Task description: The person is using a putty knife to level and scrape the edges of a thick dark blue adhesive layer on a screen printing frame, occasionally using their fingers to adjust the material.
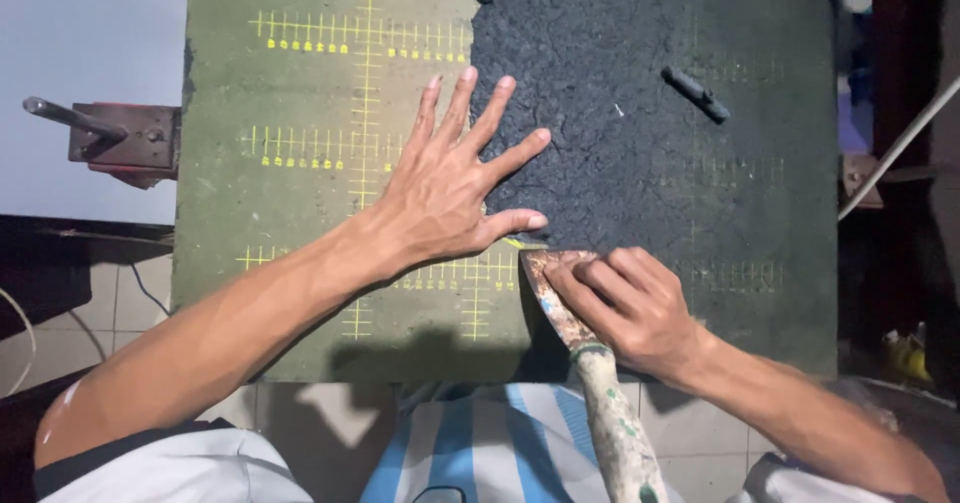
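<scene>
My left hand [455, 178] lies flat with fingers spread, straddling the edge where a dark rough sheet [620, 133] meets the green board [300, 213] with yellow grid marks. My right hand [630, 308] grips a putty knife [575, 333] with a rusty blade and a paint-spattered wooden handle. Its fingers press the blade down at the sheet's near left corner, just below my left thumb.
A short dark stick-like piece [697, 94] rests on the sheet at the far right. A metal bracket with a handle [110, 133] juts from the board's left side. Tiled floor and my striped clothing show below the board's near edge. A white rod [900, 143] slants at the right.
</scene>
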